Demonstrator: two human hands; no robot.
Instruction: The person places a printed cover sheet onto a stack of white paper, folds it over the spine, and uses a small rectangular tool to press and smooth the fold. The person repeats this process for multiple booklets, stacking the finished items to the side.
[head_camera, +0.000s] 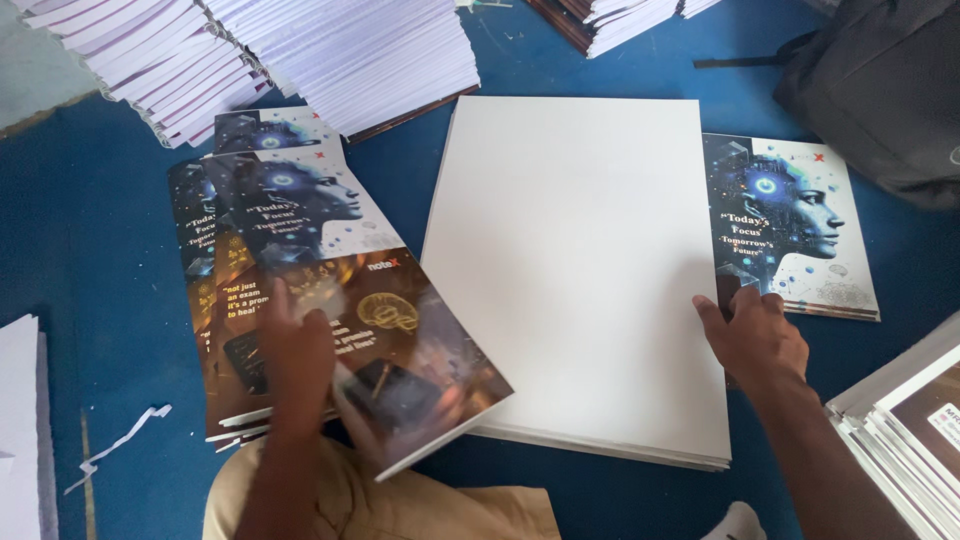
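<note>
Nearest, the left hand grips a glossy printed cover, lifted off a fanned stack of covers on the blue surface. To the right, the right hand presses open-fingered on the edge of a white sheet pile. One cover already lies beyond it; many remain. Farther off, white paper stacks.

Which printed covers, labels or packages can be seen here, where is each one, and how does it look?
Cover sheets: fanned pile at left, dark blue with a glowing head picture, brown lower half; left hand lifts the top one.
Single cover: right of the white sheet stack, same blue head design; right hand rests by its corner.
Labelled stack: bottom right, dark covers with a white label.
</note>
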